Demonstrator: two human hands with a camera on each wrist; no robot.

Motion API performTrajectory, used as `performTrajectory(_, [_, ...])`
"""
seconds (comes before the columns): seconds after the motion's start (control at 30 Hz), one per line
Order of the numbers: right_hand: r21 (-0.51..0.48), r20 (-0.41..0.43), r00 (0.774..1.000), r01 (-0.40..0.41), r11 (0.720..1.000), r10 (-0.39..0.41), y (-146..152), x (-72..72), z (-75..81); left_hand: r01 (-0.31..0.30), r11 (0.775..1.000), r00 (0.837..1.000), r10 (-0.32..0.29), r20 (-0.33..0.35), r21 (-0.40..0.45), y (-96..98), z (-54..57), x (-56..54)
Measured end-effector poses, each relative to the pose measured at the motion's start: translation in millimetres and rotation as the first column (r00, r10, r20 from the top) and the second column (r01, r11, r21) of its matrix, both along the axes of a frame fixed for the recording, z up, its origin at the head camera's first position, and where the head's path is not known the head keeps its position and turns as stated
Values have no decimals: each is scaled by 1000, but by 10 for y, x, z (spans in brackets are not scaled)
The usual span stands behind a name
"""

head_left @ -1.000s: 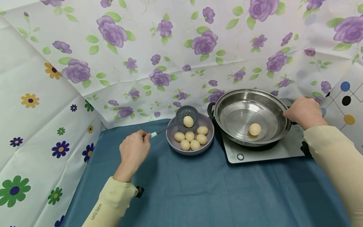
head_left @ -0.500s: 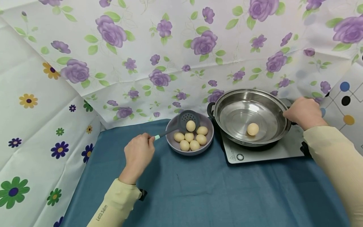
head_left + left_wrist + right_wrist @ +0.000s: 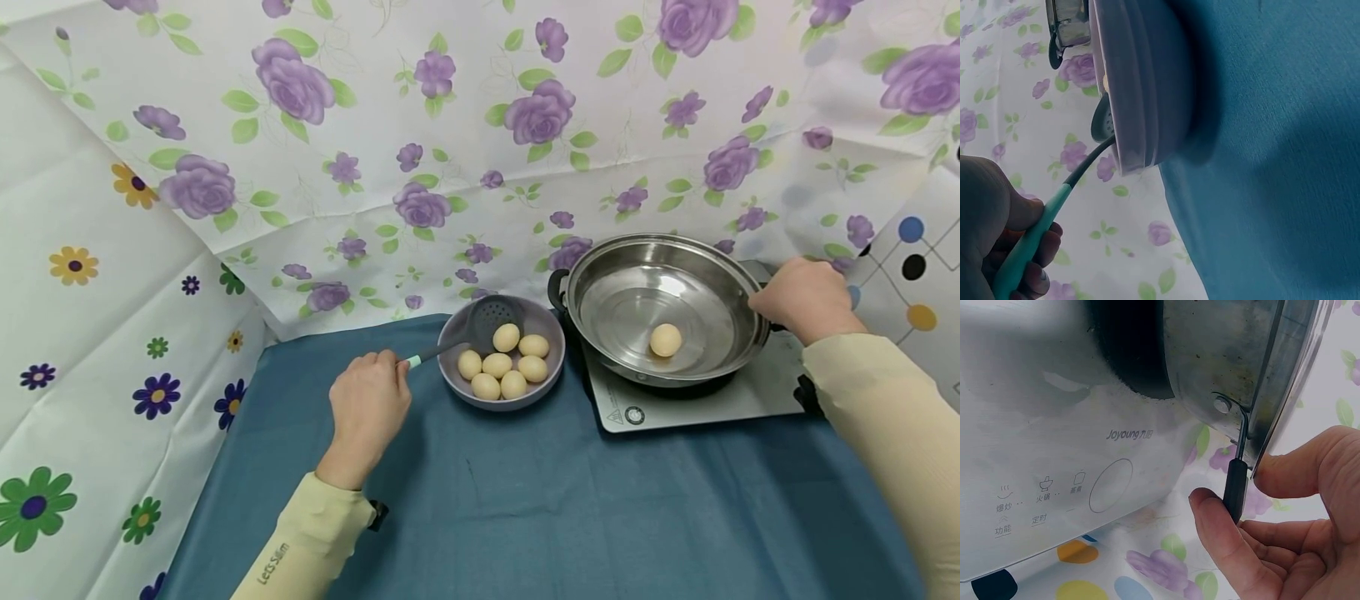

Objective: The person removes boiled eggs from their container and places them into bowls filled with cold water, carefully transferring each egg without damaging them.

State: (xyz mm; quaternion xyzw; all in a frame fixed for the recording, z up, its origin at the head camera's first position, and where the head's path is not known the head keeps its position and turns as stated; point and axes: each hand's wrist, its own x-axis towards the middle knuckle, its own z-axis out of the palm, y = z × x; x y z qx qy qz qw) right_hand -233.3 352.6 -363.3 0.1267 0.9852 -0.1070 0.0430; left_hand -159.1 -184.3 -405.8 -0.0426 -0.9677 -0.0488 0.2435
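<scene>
My left hand (image 3: 369,418) grips the mint-green handle (image 3: 1030,245) of a grey skimmer (image 3: 491,313). The skimmer's perforated head is tilted inside a mauve bowl (image 3: 459,393) that holds several pale eggs (image 3: 497,365). One egg (image 3: 506,337) lies right at the lower edge of the skimmer head, close to the others. On the right, a wide steel pot (image 3: 622,292) contains a single egg (image 3: 665,340). My right hand (image 3: 808,298) holds the pot's black side handle (image 3: 1235,490), with the thumb near the rim and fingers under it.
Beneath the pot is a silver induction cooktop (image 3: 720,404) with printed controls. A blue cloth (image 3: 525,500) covers the table. Behind hangs a white sheet (image 3: 465,100) with purple flowers, and the pot's other handle (image 3: 557,292) reaches close to the bowl.
The skimmer has come down into the bowl and tipped, and its egg has slid to the lower edge beside the others. The pot's egg has rolled slightly left. The right hand stays put.
</scene>
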Motion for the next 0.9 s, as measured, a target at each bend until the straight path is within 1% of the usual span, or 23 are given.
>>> performTrajectory(0.2, [-3, -6, 1000, -3, 1000, 3, 0, 6, -1, 14, 999, 999, -16, -49, -32, -3, -6, 2])
performTrajectory(0.33, [-9, -10, 1000, -7, 1000, 7, -2, 21, 4, 32, 998, 995, -36, -92, -48, -6, -10, 2])
performTrajectory(0.63, [-15, 3, 1000, -4, 1000, 4, -5, 33, 9, 68, 990, 972, -94, -216, -121, -27, -7, -11])
performTrajectory(0.77, [-10, -2, 1000, -8, 1000, 8, 2, 19, 4, 64, 989, 968, -94, -231, -135, -40, 5, -19])
performTrajectory(0.9, [-6, -3, 1000, -9, 1000, 9, 4, 3, -1, 53, 989, 970, -84, -229, -141, -57, 4, -26])
